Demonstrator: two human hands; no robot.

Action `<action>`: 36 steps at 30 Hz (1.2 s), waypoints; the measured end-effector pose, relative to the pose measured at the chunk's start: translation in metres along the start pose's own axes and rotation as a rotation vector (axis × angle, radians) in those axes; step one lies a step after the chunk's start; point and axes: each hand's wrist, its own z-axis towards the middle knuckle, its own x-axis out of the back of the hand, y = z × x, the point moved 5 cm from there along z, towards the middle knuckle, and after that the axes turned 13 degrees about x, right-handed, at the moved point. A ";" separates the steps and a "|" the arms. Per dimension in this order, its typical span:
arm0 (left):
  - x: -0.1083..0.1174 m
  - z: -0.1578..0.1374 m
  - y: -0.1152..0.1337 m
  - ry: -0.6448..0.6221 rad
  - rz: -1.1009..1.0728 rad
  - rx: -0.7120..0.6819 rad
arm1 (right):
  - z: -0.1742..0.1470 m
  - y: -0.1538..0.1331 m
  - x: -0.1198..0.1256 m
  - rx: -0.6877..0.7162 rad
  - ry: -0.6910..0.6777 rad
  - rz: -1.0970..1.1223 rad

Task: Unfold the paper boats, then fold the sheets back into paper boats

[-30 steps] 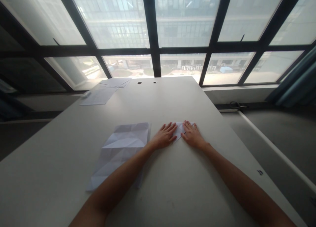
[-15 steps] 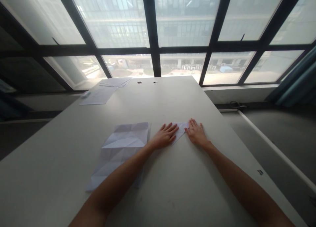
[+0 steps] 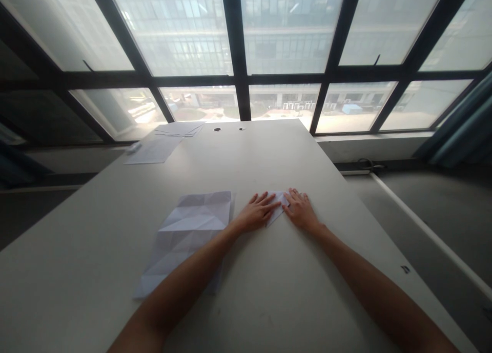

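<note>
A small piece of folded white paper (image 3: 273,220), roughly triangular with a point toward me, lies on the table between my hands. My left hand (image 3: 255,213) rests flat on its left part, fingers stretched out and spread. At its right side, my right hand (image 3: 302,209) lies low with fingers extended, its thumb and index fingertip touching the paper. A corner there appears turned inward, partly hidden by the fingers. Left of my left forearm is a larger creased white sheet (image 3: 200,212), marked with many fold lines; the forearm covers its lower right part.
The white table (image 3: 246,163) reaches toward the large windows. Several white sheets (image 3: 154,150) lie at its far left, beside a small pale object (image 3: 134,147). Two round holes are near the far edge. A small dark mark (image 3: 405,269) sits near the right edge.
My right hand has shifted left and slightly toward me, bringing the paper's right corner inward. My left hand stays nearly in place on the paper.
</note>
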 end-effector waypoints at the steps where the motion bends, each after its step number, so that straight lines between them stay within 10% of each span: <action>1: 0.000 0.000 0.000 0.001 -0.010 0.006 | 0.000 -0.002 -0.001 0.010 -0.013 0.002; 26: -0.007 -0.003 0.008 0.148 0.051 0.113 | -0.003 -0.015 0.021 0.097 0.118 0.072; 36: -0.006 0.003 -0.001 0.202 -0.052 0.194 | -0.003 -0.007 0.027 0.084 0.403 0.333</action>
